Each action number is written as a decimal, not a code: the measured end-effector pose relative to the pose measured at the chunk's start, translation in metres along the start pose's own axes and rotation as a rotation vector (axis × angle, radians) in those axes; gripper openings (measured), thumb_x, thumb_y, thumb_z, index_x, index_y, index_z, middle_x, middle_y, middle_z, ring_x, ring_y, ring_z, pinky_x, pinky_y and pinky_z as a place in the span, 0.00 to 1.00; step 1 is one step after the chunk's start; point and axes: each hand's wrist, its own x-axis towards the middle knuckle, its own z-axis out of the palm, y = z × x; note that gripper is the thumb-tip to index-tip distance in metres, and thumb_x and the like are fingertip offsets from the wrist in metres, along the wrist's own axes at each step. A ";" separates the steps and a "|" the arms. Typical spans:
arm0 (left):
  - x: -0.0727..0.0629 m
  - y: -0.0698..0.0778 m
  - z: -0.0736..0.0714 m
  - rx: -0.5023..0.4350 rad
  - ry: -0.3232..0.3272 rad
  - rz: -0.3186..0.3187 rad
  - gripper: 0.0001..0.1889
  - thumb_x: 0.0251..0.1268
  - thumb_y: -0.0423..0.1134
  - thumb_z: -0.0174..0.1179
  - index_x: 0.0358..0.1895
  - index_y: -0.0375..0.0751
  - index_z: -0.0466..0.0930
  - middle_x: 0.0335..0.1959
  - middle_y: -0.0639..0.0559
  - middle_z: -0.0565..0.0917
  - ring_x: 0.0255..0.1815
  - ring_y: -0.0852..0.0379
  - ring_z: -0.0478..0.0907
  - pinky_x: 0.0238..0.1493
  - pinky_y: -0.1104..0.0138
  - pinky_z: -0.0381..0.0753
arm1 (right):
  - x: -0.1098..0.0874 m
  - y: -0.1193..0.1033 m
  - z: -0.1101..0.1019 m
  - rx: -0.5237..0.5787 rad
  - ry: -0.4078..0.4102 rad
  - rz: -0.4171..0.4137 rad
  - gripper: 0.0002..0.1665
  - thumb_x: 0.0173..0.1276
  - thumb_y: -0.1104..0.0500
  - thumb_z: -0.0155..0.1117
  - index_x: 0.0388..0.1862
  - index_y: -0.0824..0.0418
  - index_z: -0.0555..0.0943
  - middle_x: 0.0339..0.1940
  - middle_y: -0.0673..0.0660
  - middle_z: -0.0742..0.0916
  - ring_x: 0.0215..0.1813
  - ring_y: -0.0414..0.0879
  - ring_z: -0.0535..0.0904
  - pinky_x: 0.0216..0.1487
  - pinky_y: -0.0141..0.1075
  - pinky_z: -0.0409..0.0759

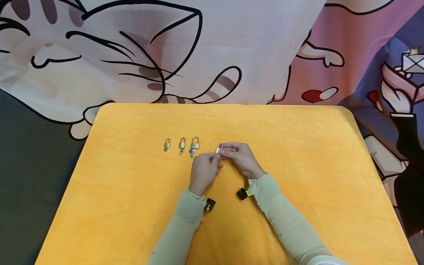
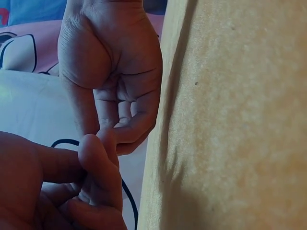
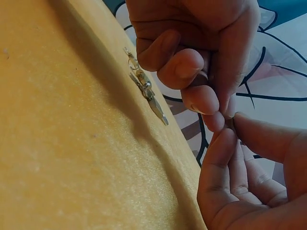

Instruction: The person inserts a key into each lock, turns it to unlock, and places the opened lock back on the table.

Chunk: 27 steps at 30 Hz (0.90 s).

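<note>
A small brass padlock [image 1: 219, 148] is held just above the table in the head view, its shackle up. My right hand [image 1: 240, 158] pinches it between thumb and index finger. From the near side my left hand [image 1: 204, 170] meets its lower end, thumb and curled index finger pinching what seems its key, mostly hidden by the fingers. A bit of metal ring [image 3: 205, 74] shows among the left fingers in the right wrist view. To the left lie a small padlock [image 1: 167, 144], a medium padlock [image 1: 182, 145] and a larger padlock [image 1: 194, 145], each with keys at its base.
The yellow cloth-covered table [image 1: 132, 206] spreads around both hands. A printed cat curtain [image 1: 251, 44] hangs along its far edge. Black wrist cameras [image 1: 243, 193] are strapped inside both sleeves, low over the table.
</note>
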 end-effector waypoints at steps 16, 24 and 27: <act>0.004 -0.003 -0.006 -0.207 -0.137 -0.113 0.16 0.79 0.40 0.54 0.40 0.32 0.87 0.25 0.50 0.87 0.22 0.56 0.82 0.28 0.64 0.79 | 0.001 0.000 -0.001 0.014 0.004 0.009 0.19 0.67 0.73 0.65 0.57 0.79 0.79 0.40 0.58 0.90 0.42 0.46 0.88 0.47 0.37 0.84; 0.004 -0.003 -0.006 -0.130 -0.116 -0.122 0.16 0.77 0.44 0.57 0.43 0.34 0.86 0.25 0.54 0.87 0.23 0.54 0.82 0.27 0.64 0.77 | 0.001 0.000 -0.003 0.044 0.036 0.010 0.20 0.67 0.74 0.65 0.58 0.80 0.78 0.46 0.59 0.90 0.45 0.45 0.88 0.55 0.44 0.82; 0.004 -0.003 -0.006 -0.122 -0.116 -0.127 0.15 0.76 0.44 0.57 0.42 0.34 0.86 0.25 0.54 0.87 0.23 0.54 0.82 0.27 0.64 0.77 | 0.002 0.000 -0.003 0.042 0.046 0.006 0.20 0.67 0.74 0.65 0.57 0.79 0.78 0.44 0.58 0.90 0.45 0.45 0.88 0.54 0.45 0.82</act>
